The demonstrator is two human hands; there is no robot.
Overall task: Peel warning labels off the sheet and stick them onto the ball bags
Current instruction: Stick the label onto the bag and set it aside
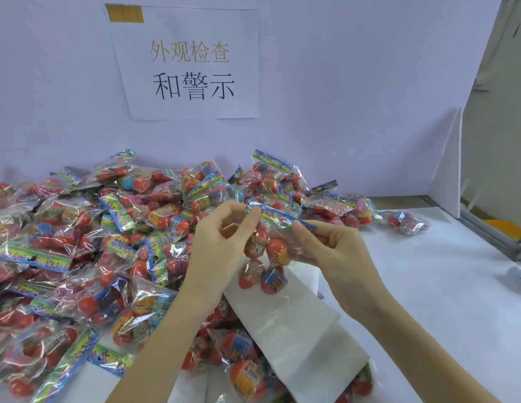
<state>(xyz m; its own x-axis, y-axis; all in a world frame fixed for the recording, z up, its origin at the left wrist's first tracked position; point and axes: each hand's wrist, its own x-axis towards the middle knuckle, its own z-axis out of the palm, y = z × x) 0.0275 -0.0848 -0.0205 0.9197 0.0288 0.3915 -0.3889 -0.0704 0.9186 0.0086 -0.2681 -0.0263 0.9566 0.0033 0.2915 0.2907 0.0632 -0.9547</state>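
Clear plastic ball bag hangs above a white table, its header strip pinched at each end by the left hand and right hand. Keeping the film taut would probably help a label sit flat. More bags heap left; label sheet lies beneath, paper sign on the wall.

Saw both hands raised over table, holding one ball bag between them. Left hand pinched bag's header strip at left end; right hand pinched right end, fingers curled. Red balls hung inside clear film. White sheet lay under bag, tilted on heap. Big pile of bags covered left side. Paper sign with Chinese characters hung on wall. One stray bag lay apart at right.
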